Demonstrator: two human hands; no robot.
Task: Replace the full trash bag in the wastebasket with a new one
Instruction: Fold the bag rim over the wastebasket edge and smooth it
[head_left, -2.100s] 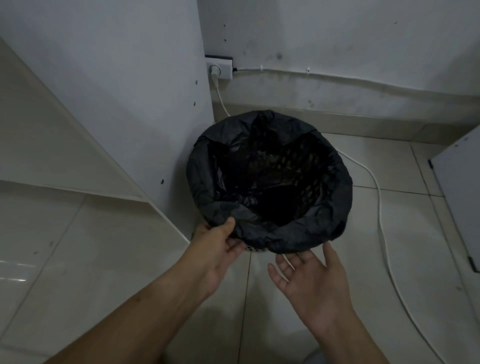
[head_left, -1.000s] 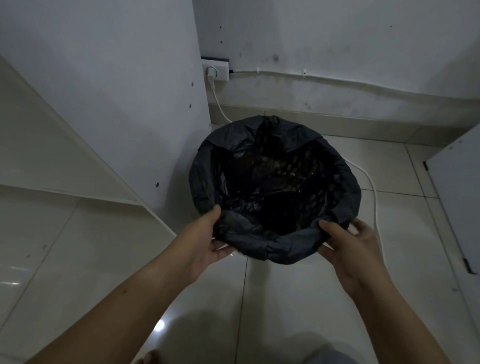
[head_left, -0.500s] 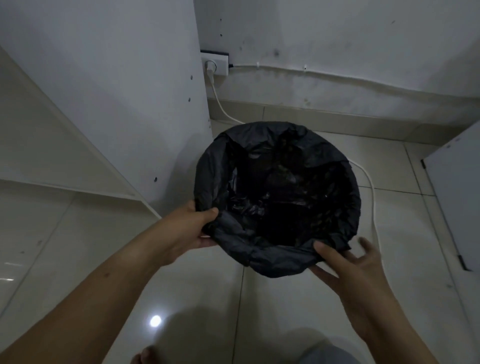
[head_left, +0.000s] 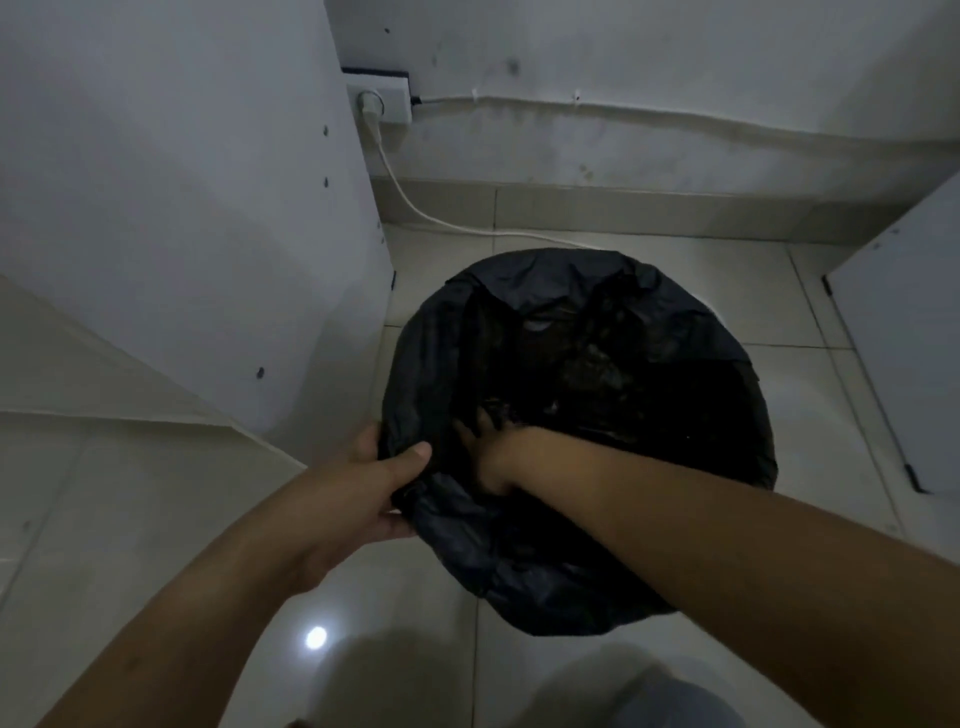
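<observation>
The wastebasket is wholly hidden under the trash bag (head_left: 545, 561). Fingers of the right hand (head_left: 491, 457) are lost in the dark interior; grip indeterminable. Contents unidentifiable.

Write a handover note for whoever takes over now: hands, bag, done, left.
Left hand grips the near-left folded edge of the black plastic trash bag, thumb on top.
Right hand reaches inside the bag; too dark to tell whether it grips.
The bag covers the rim of the round wastebasket, hiding it, on the pale tiled floor beside a white cabinet panel.
Done: nothing shows as finished.
Left: if this is the full bag, lift it out and fit a new one; no second bag in view.
</observation>
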